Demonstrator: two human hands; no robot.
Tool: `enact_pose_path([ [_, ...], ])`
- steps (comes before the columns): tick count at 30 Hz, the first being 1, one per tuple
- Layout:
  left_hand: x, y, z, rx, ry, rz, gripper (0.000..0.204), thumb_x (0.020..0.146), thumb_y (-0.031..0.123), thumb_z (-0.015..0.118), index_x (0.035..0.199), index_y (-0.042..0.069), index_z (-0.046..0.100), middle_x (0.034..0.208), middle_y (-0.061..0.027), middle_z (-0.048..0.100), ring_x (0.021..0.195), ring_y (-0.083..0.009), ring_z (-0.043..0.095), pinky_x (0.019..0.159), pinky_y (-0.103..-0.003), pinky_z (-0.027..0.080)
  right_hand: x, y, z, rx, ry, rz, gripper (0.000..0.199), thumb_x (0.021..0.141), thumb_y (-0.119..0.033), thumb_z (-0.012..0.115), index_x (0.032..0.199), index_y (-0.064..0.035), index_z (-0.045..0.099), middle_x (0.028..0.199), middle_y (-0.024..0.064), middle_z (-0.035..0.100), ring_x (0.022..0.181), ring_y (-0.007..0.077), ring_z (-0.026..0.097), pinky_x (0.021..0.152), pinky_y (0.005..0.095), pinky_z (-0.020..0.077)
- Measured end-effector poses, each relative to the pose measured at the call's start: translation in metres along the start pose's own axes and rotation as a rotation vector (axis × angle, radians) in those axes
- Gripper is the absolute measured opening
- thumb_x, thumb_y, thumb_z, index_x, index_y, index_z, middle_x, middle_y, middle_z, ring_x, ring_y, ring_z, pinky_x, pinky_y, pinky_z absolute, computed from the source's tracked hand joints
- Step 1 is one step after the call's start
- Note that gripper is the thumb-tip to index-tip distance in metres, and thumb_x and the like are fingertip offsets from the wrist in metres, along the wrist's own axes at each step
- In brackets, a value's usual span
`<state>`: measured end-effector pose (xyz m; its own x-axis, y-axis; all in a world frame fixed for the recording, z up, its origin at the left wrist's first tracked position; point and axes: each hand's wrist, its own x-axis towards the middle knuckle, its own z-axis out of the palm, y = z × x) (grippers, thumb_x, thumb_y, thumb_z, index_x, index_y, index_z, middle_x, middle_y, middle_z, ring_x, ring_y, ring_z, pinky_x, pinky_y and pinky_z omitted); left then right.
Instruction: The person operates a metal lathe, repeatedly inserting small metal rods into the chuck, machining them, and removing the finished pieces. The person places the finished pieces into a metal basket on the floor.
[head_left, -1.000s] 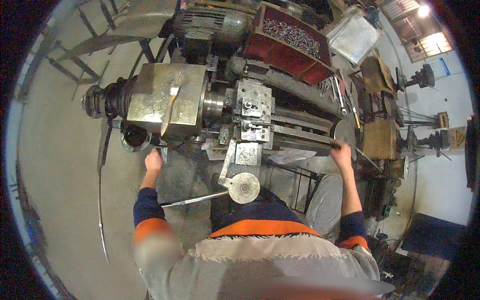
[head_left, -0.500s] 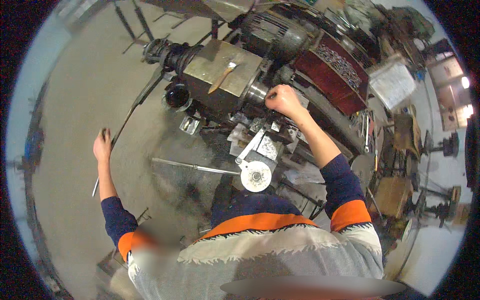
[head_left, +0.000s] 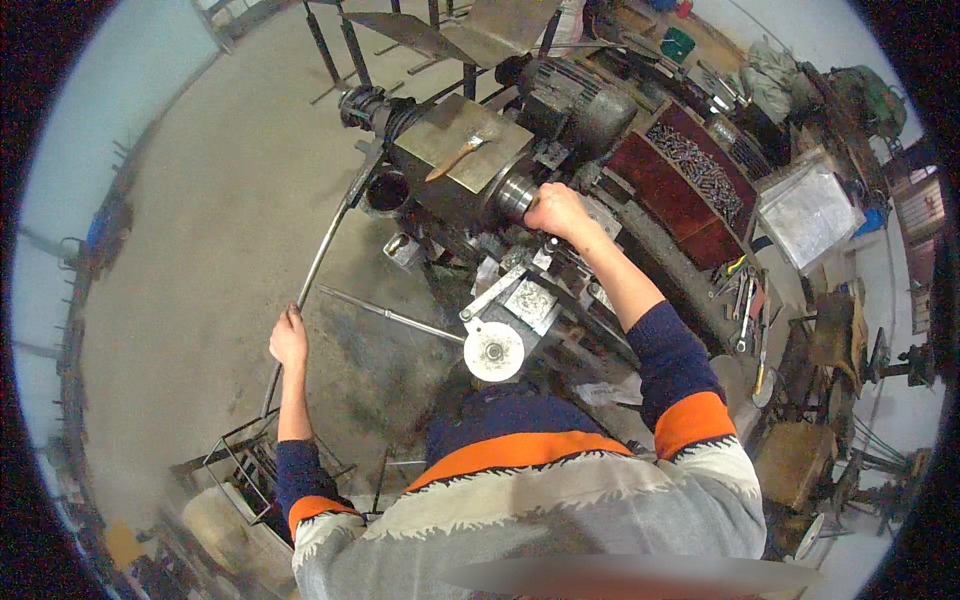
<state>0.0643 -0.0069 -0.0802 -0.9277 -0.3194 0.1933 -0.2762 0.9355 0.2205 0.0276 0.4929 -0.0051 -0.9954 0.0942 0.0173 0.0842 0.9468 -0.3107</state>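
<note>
My left hand [head_left: 289, 338] is closed around a long metal lever [head_left: 328, 243], which slants from the left end of a lathe-like machine down past my forearm. My right hand [head_left: 560, 212] is closed at the shiny round spindle nose [head_left: 516, 196] of that machine; whatever its fingers hold is hidden. On the flat top of the machine's headstock [head_left: 440, 140] lies a brush [head_left: 460, 158] with a wooden handle. Nearer my body is a round white handwheel [head_left: 494, 351], with a flat metal handle [head_left: 493, 294] beside it.
A dark red tray [head_left: 652, 190] with many small metal parts stands right of the machine, behind it a motor [head_left: 580, 105]. Wrenches [head_left: 745, 310] lie farther right. A metal bar [head_left: 390, 313] juts left from the handwheel. A metal frame [head_left: 240, 465] stands at lower left.
My left hand has moved right and toward my body, and the lever has swung the same way. My right hand stays at the spindle nose. The whole view has shifted a little.
</note>
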Motion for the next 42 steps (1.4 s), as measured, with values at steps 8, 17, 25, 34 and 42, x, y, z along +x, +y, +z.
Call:
enact_pose_path([
  [8, -0.011, 0.166, -0.083, -1.020, -0.378, 0.096, 0.028, 0.080, 0.019, 0.050, 0.094, -0.004, 0.059, 0.076, -0.0102, 0.064, 0.072, -0.0186, 0.061, 0.071, -0.030, 0.045, -0.067, -0.005, -0.036, 0.494, 0.253, -0.541, 0.037, 0.050, -0.007, 0.053, 0.084, -0.0088, 0.067, 0.095, 0.0080, 0.062, 0.095, 0.0269, 0.053, 0.082, 0.0348, 0.0431],
  [17, -0.086, 0.324, -0.028, -1.642, -1.447, 0.230, 0.024, 0.087, 0.021, 0.047, 0.092, -0.001, 0.055, 0.080, -0.0151, 0.063, 0.072, -0.0237, 0.063, 0.067, -0.032, 0.051, -0.117, -0.032, -0.034, 0.445, 0.500, -0.385, 0.033, 0.053, -0.002, 0.062, 0.085, -0.0074, 0.064, 0.095, 0.0095, 0.061, 0.092, 0.0293, 0.055, 0.079, 0.0356, 0.0454],
  [25, -0.086, 0.331, -0.016, -1.700, -1.689, 0.062, 0.027, 0.084, 0.024, 0.051, 0.094, -0.001, 0.056, 0.080, -0.0148, 0.063, 0.071, -0.0226, 0.062, 0.066, -0.032, 0.051, -0.126, -0.026, -0.018, 0.448, 0.529, -0.331, 0.034, 0.054, -0.006, 0.061, 0.088, -0.0108, 0.063, 0.098, 0.0114, 0.059, 0.083, 0.0330, 0.053, 0.069, 0.0385, 0.0460],
  [34, -0.059, 0.317, -0.032, -1.173, -1.118, 0.811, 0.024, 0.083, 0.019, 0.055, 0.088, -0.005, 0.058, 0.074, -0.0083, 0.062, 0.062, -0.0114, 0.058, 0.057, -0.025, 0.045, -0.110, -0.029, -0.020, 0.410, 0.348, -0.463, 0.023, 0.051, -0.013, 0.065, 0.073, -0.0099, 0.060, 0.076, 0.0071, 0.056, 0.073, 0.0286, 0.051, 0.061, 0.0382, 0.0438],
  [42, 0.034, 0.235, -0.048, -1.015, -0.722, 0.638, 0.025, 0.083, 0.020, 0.054, 0.090, -0.004, 0.058, 0.069, -0.0074, 0.061, 0.065, -0.0115, 0.057, 0.058, -0.026, 0.045, -0.026, 0.017, -0.016, -0.097, 0.034, -0.161, 0.026, 0.051, -0.020, 0.060, 0.073, -0.0104, 0.069, 0.076, 0.0087, 0.064, 0.076, 0.0272, 0.055, 0.070, 0.0358, 0.0458],
])
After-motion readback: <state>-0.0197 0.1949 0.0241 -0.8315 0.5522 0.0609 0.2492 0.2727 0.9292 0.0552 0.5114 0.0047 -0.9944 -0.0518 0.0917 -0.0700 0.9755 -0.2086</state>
